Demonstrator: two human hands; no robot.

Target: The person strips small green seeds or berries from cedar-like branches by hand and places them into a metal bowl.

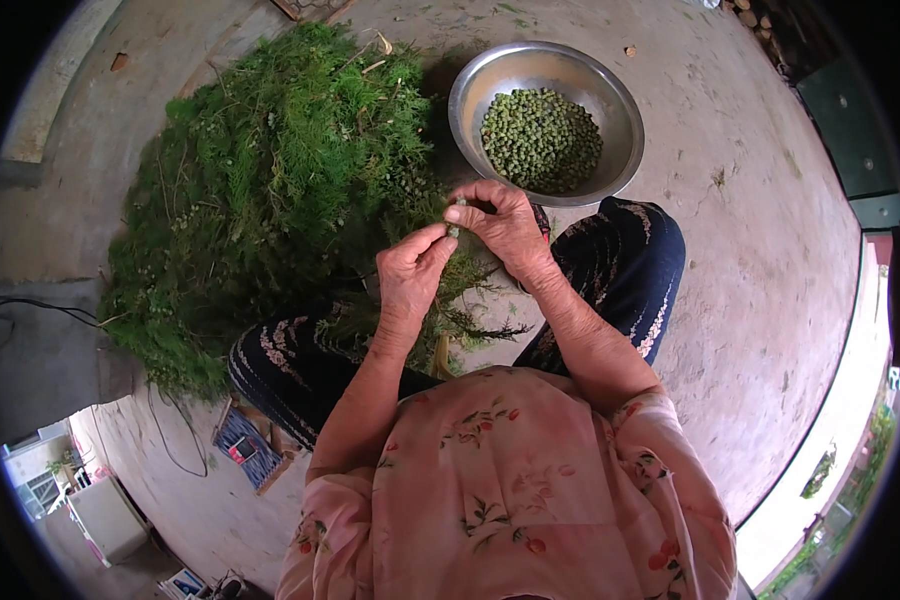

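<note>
Above the knees, the left hand [410, 268] and right hand [500, 222] pinch one small green pod [454, 230] between fingertips, beside a feathery green sprig heap [270, 190] and a shiny round steel bowl [610, 100] of pebbly pods.

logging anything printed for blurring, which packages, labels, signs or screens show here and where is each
No clear label, sign or screen shows.
Small box-like thing: bottom left edge on the floor, white and blue, too small to tell what it is.
White boxy cabinet: lower left, plain, with a pink edge.
Metal bowl: top centre, unmarked.
</note>
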